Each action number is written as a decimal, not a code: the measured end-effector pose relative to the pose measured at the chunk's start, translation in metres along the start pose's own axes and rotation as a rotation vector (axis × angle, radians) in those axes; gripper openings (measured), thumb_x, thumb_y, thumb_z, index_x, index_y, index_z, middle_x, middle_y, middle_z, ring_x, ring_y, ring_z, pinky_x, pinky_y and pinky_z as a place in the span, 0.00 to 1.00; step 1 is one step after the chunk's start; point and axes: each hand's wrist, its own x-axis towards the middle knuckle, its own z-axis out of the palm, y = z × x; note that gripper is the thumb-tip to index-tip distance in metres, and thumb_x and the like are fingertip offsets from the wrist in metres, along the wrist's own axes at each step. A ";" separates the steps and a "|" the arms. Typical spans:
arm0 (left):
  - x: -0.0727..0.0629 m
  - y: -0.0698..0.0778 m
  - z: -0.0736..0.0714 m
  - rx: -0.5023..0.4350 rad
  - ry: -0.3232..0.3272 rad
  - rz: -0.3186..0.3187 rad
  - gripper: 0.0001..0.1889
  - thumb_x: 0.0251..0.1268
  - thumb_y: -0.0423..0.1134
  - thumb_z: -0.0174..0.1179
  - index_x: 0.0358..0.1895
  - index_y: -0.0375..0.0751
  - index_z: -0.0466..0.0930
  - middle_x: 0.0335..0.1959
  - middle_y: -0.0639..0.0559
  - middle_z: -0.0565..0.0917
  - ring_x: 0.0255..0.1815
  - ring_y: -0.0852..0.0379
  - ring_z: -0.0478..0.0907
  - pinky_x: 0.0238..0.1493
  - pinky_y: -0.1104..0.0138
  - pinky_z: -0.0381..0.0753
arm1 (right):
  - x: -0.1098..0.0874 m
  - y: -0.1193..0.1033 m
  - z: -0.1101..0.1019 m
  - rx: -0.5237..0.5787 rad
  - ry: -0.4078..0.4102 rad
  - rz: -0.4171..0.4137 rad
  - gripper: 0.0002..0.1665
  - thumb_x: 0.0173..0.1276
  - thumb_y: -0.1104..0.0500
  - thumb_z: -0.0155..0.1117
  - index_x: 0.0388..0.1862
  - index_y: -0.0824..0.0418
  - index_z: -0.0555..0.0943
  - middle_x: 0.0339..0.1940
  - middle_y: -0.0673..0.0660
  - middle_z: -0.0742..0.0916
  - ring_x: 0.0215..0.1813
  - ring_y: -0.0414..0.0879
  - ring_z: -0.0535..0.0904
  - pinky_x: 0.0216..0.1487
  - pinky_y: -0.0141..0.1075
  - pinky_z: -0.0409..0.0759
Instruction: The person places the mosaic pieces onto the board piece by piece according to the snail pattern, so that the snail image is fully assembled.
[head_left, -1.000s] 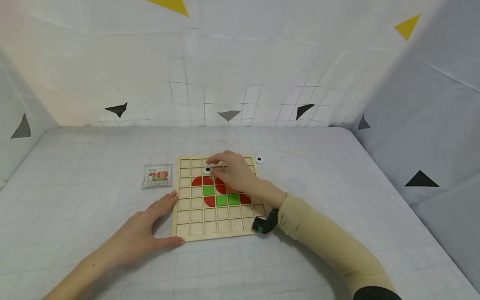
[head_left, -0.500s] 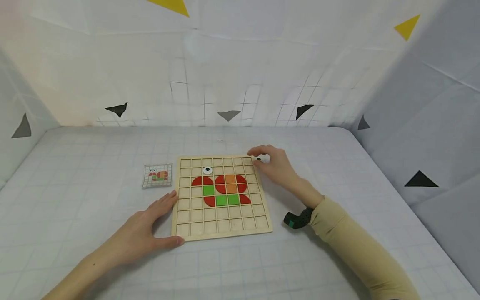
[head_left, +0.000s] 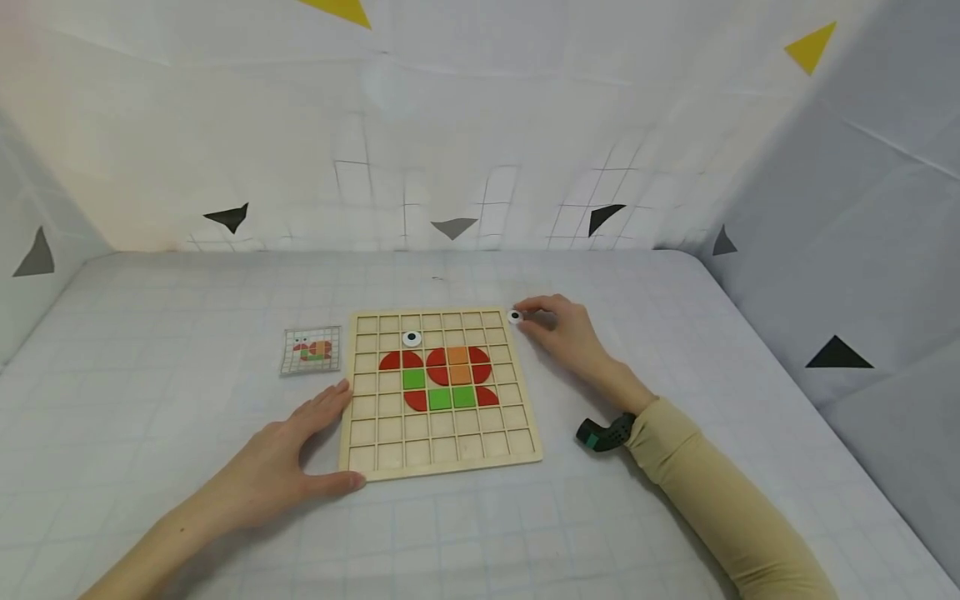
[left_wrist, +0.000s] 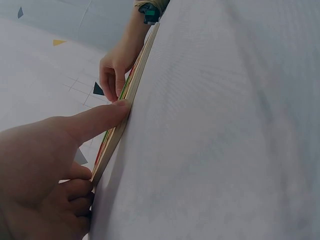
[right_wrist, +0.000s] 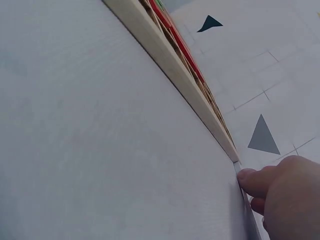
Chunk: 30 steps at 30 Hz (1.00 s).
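Note:
A pale wooden grid board (head_left: 442, 429) lies flat on the table, with red, green and orange pieces in several cells. One white eye disc (head_left: 412, 339) sits in a cell above the red half-round. My left hand (head_left: 273, 471) rests against the board's left side, its thumb at the near left corner and its fingertips farther up the edge. Beyond the board's far right corner, my right hand (head_left: 566, 337) pinches a second white eye disc (head_left: 514, 317) between thumb and fingers. In the right wrist view the right thumb (right_wrist: 257, 181) shows, but the disc cannot be made out.
Left of the board lies a small picture card (head_left: 311, 351) showing a similar coloured figure on a grid. A white sheet with faint grid lines covers the table (head_left: 480, 542). Behind it rises a white backdrop (head_left: 480, 108) with dark, grey and yellow triangles.
My right hand has moved from over the board, leaving one eye disc in its cell, to the second disc beyond the far right corner, which it now pinches. My left hand has stayed put.

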 end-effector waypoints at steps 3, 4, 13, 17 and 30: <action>0.000 0.000 0.000 -0.005 0.000 0.001 0.57 0.47 0.72 0.68 0.80 0.53 0.56 0.80 0.56 0.58 0.79 0.41 0.55 0.69 0.34 0.61 | 0.000 0.003 0.002 -0.005 0.011 -0.007 0.15 0.65 0.63 0.72 0.51 0.60 0.86 0.46 0.57 0.89 0.51 0.51 0.83 0.54 0.47 0.80; 0.000 0.000 0.001 -0.006 0.000 0.001 0.57 0.47 0.72 0.68 0.80 0.53 0.56 0.80 0.56 0.58 0.79 0.41 0.55 0.69 0.34 0.61 | -0.001 0.004 0.002 -0.008 0.013 -0.007 0.15 0.65 0.63 0.72 0.51 0.59 0.86 0.46 0.57 0.89 0.50 0.51 0.83 0.54 0.47 0.80; -0.001 -0.001 0.000 -0.016 -0.005 -0.005 0.57 0.47 0.73 0.68 0.80 0.53 0.55 0.81 0.57 0.57 0.80 0.42 0.54 0.69 0.34 0.60 | -0.001 0.005 0.003 -0.022 0.027 -0.043 0.15 0.64 0.62 0.73 0.50 0.60 0.86 0.44 0.57 0.89 0.49 0.51 0.83 0.51 0.48 0.81; -0.001 -0.001 0.000 -0.020 -0.008 -0.007 0.57 0.47 0.73 0.68 0.80 0.53 0.55 0.81 0.57 0.56 0.80 0.42 0.54 0.70 0.34 0.60 | -0.001 0.006 0.003 -0.024 0.034 -0.050 0.14 0.64 0.61 0.73 0.48 0.60 0.87 0.43 0.56 0.90 0.48 0.50 0.83 0.50 0.48 0.81; -0.001 0.000 -0.001 -0.017 0.002 0.006 0.57 0.47 0.72 0.68 0.80 0.52 0.55 0.81 0.56 0.57 0.80 0.41 0.54 0.70 0.35 0.60 | -0.001 0.005 0.004 -0.025 0.039 -0.047 0.13 0.63 0.61 0.74 0.47 0.60 0.87 0.43 0.55 0.90 0.48 0.50 0.83 0.50 0.47 0.81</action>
